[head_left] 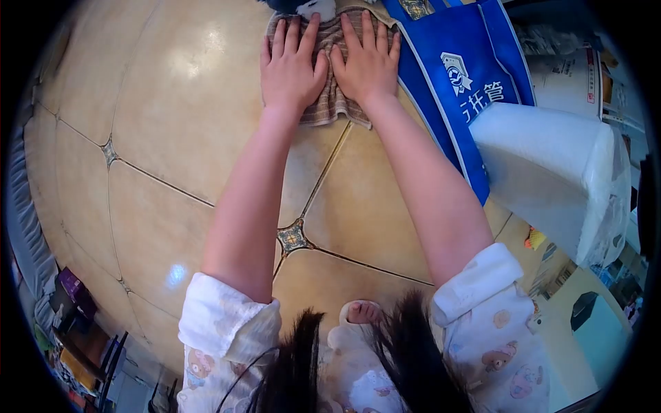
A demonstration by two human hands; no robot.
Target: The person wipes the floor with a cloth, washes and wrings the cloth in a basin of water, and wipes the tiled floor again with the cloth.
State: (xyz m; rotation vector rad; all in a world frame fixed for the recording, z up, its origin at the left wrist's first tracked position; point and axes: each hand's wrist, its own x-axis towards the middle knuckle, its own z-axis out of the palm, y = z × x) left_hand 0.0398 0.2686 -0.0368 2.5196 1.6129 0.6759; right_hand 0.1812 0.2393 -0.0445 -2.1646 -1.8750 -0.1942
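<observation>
Two hands are in view, one left hand (295, 74) and one right hand (368, 67), with ten digits showing between them. There is one striped cloth (332, 102), one blue bag (430, 77) with one white emblem (454, 72), one wrapped white bundle (540, 155), two rolled sleeves (227, 313), one foot (363, 313), two dark locks of hair (421, 358) and at least two patterned floor insets (294, 237); the edge clutter is too jumbled to count

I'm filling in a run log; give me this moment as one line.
left hand: open, palm down on striped cloth | right hand: same | striped cloth: spread on tiled floor | blue bag: right of cloth
</observation>
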